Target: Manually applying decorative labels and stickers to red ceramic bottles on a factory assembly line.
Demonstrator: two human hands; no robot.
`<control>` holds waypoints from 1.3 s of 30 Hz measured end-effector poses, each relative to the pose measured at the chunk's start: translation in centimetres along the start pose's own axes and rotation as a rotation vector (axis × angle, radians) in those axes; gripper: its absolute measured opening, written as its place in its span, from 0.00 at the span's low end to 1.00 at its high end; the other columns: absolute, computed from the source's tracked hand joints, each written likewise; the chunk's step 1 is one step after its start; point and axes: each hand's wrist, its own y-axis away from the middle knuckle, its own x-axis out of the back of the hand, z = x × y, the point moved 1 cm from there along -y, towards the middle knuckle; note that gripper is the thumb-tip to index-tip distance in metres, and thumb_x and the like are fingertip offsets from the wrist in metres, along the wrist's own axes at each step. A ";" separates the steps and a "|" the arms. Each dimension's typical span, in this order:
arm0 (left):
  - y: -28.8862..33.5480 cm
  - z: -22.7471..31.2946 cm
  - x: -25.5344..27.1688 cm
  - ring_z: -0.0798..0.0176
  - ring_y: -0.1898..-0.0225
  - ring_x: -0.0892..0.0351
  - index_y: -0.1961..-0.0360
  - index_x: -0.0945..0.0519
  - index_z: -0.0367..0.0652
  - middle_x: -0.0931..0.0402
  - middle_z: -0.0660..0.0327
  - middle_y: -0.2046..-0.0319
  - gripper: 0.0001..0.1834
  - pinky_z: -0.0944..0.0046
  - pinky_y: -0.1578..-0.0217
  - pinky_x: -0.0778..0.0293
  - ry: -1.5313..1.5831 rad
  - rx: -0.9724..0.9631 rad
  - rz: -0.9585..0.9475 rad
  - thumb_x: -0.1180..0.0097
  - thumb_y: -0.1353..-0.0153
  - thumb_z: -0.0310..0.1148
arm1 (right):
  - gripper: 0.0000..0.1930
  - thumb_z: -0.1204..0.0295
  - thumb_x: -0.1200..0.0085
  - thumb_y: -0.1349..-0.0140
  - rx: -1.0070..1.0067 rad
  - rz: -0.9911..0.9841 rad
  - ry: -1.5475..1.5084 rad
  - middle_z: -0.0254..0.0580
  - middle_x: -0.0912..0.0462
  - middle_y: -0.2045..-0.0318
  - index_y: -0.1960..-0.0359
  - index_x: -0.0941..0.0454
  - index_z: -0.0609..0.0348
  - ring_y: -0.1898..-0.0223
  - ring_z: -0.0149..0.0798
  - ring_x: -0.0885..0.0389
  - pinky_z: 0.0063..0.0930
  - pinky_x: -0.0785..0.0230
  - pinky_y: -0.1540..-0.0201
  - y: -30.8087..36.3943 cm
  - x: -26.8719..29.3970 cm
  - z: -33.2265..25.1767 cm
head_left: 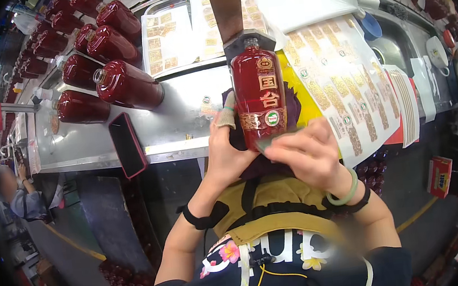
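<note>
Head view: both hands grip red bottle (258, 98).

Black wristbands, green bangle (345, 193), olive apron (269, 206), navy flowered shirt (287, 271).

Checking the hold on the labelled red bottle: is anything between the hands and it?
Yes, partly. A dark purple cloth lies between the left hand and the red bottle. The right hand presses at the bottle's lower edge; what lies under its fingers is hidden.
</note>
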 end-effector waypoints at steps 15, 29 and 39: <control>0.7 0.3 -0.4 0.48 0.34 0.25 0.28 0.33 0.30 0.25 0.43 0.35 0.55 0.52 0.33 0.33 -0.069 0.015 0.076 0.18 0.55 0.36 | 0.14 0.76 0.32 0.51 -0.091 0.144 0.058 0.28 0.11 0.61 0.60 0.10 0.50 0.63 0.33 0.22 0.32 0.35 0.57 0.1 -0.6 1.5; 1.7 2.8 -1.5 0.35 0.32 0.31 0.28 0.28 0.43 0.35 0.41 0.28 0.50 0.46 0.32 0.33 -0.008 -0.115 0.270 0.22 0.57 0.26 | 0.15 0.76 0.29 0.52 -0.088 0.135 -0.040 0.30 0.12 0.64 0.59 0.11 0.50 0.66 0.35 0.21 0.31 0.34 0.60 -1.0 1.1 0.8; 1.9 1.1 -1.5 0.39 0.41 0.20 0.36 0.23 0.30 0.21 0.44 0.41 0.43 0.40 0.33 0.32 -0.065 -0.113 0.254 0.26 0.60 0.20 | 0.16 0.76 0.32 0.54 -0.047 0.095 0.080 0.29 0.11 0.61 0.60 0.10 0.49 0.64 0.33 0.22 0.31 0.35 0.58 0.0 -0.1 0.9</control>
